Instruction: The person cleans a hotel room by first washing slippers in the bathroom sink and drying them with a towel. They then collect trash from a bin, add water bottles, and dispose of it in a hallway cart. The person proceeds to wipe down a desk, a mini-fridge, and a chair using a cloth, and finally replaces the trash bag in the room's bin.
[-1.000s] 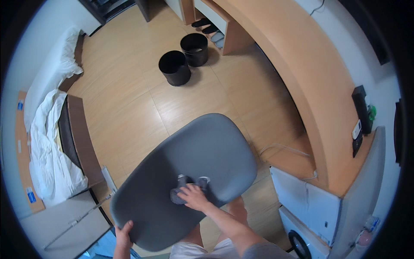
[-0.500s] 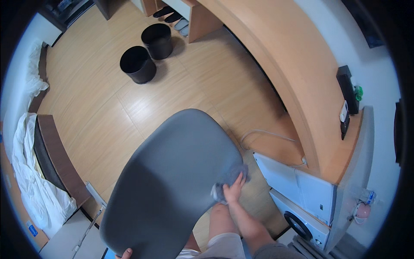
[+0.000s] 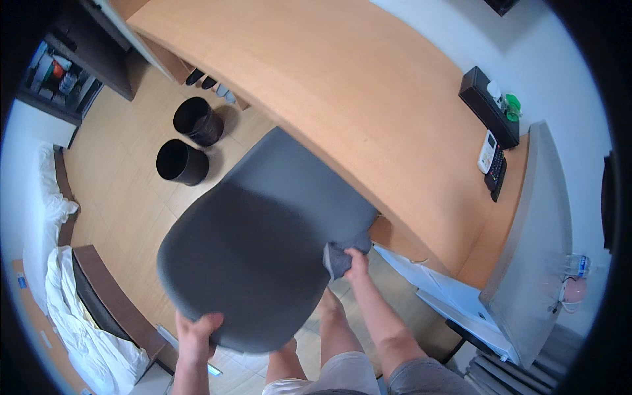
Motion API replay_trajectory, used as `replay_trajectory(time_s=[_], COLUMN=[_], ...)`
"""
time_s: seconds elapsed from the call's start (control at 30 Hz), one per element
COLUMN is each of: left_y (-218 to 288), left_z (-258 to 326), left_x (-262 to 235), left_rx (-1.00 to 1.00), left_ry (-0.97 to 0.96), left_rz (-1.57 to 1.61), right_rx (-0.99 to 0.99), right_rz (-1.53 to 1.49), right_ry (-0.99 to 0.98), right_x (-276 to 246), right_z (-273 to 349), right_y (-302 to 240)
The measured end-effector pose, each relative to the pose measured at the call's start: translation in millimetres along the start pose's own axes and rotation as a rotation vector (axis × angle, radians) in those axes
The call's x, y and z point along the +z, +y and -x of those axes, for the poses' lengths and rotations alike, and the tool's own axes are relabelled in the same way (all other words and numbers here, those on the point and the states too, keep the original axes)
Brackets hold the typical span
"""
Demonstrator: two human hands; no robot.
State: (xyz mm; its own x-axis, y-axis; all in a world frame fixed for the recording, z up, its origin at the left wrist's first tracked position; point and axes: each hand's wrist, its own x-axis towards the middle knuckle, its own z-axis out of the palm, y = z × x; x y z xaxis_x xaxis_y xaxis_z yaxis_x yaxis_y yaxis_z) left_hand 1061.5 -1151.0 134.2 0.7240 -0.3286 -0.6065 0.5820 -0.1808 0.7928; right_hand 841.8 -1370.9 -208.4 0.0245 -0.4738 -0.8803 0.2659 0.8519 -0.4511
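A grey chair (image 3: 257, 250) with a smooth curved shell stands in front of me, its far end by the desk's edge. My left hand (image 3: 197, 329) grips the near left rim of the chair, thumb on top and fingers hidden underneath. At the right side of the chair, my right hand (image 3: 357, 264) is closed on a grey cloth (image 3: 338, 259). The cloth lies against the chair's edge, and part of it sticks out beyond the fingers.
A long wooden desk (image 3: 316, 92) runs along the right, bearing a black box (image 3: 488, 108), a white remote control (image 3: 487, 151) and a black one (image 3: 496, 176). Two black bins (image 3: 182, 162) stand on the floor beyond the chair. A bed with white bedding (image 3: 85, 322) is at left.
The chair now sits closer to the desk, tilted differently. My left hand shows more fully on its rim. The cloth and right hand stay at the chair's right edge; the view has shifted.
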Motion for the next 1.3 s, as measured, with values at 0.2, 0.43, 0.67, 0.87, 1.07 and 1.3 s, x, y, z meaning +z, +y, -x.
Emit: replay_trajectory(time_s=[0.2, 0.43, 0.67, 0.87, 1.07, 1.3], left_y=[10, 11, -21, -206, -387, -462], left_z=[-84, -128, -119, -55, 84, 147], left_x=[104, 149, 106, -76, -215, -199], left_rx=[0.023, 0.053, 0.276, 0.071, -0.319, -0.497], left_ry=[-0.012, -0.101, -0.382, -0.250, -0.046, 0.117], left_rz=[0.035, 0.012, 0.032, -0.609, -0.458, 0.115], right_rx=[-0.373, -0.546, -0.775, -0.774, -0.782, -0.619], right_rz=[0.322, 1.490, 1.539, 1.570, 1.579, 2.126], right_ry=[-0.123, -0.155, 0.395, 0.465, 0.324, 0.307], right_x=[-19, -123, -178, -224, -231, -224], right_z=[-20, 103, 120, 46, 7, 87], right_y=[-82, -94, -126, -138, -165, -125])
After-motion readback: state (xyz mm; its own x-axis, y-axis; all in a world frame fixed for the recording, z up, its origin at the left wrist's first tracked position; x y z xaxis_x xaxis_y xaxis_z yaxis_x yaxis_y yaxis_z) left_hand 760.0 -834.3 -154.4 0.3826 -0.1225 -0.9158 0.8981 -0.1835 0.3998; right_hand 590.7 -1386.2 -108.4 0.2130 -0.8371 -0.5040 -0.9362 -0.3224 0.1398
